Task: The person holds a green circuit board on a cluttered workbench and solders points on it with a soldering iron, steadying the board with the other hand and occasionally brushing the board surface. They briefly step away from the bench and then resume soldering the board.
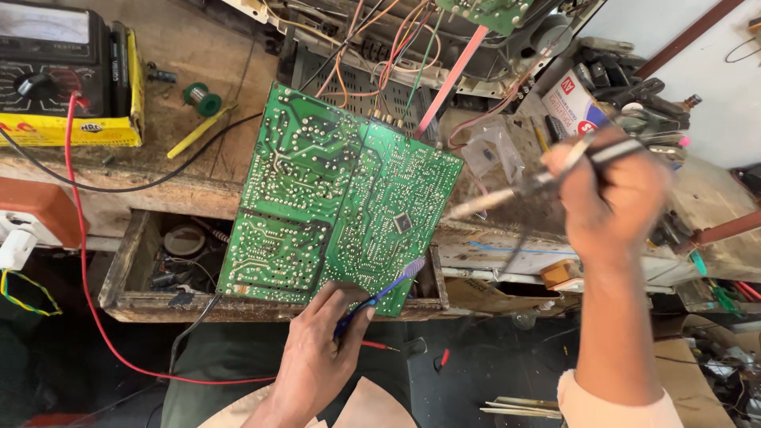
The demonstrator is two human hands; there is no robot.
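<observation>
Your left hand (317, 361) is closed around a blue-handled tool (380, 293), its blurred tip lying over the bottom edge of the green circuit board (341, 198). Thumb is pressed against that same edge. The board sits tilted, solder side up, spanning the bench edge and the open wooden drawer (119, 277) below.

Your right hand (614, 198) is fisted on a soldering iron (507, 194), tip aimed left at the board's right edge, just short of it. Motion blur here; can't tell if the tip touches.

Around it:
- Bundle of orange, red and green wires (388, 55) runs from the board's top edge into the open chassis (476, 40) behind. A pink strip (452, 79) crosses down to the top edge too.
- Multimeter (55, 59) on a yellow box at far left; its red lead (83, 261) drops off the bench and loops under the drawer. Black lead (158, 170) crosses the bench towards the board.
- Solder spool (202, 99) and yellow stick (198, 131) left of the board.
- Small clear bag (491, 150) just right of the board, between it and your iron hand.
- Pile of hand tools (634, 91) at far right.

Drawer: dark, cluttered. A round pale lid-like part (185, 240) and loose wires visible; rest unreadable. The board covers its right half.
</observation>
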